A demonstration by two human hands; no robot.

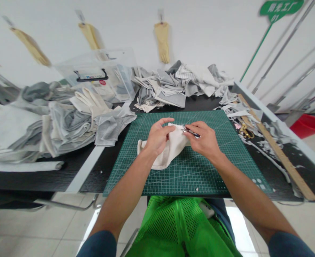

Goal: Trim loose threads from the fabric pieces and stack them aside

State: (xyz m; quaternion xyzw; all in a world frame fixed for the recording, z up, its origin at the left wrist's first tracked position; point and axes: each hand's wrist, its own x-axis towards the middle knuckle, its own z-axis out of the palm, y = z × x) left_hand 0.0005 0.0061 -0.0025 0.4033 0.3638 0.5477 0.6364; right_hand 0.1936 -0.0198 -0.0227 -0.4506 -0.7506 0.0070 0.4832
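My left hand (158,136) pinches the edge of a piece of off-white cloth (170,151) whose upper edge looks frayed. The cloth hangs in folds over the green cutting mat (208,171). Held in my right hand (204,138) is a small dark-handled metal tool (193,133), perhaps thread snips. Its pale metal tip touches or nearly touches the frayed edge, close to my left fingertips. My right fingers cover part of the tool, so its exact kind is unclear.
Piled grey and white cloth lies left (69,125) and at the back (162,87). A clear plastic box (125,78) stands behind the left pile. On the right are a wooden ruler (283,153), gold-handled scissors (245,132) and scraps. A red bucket (308,126) stands beyond.
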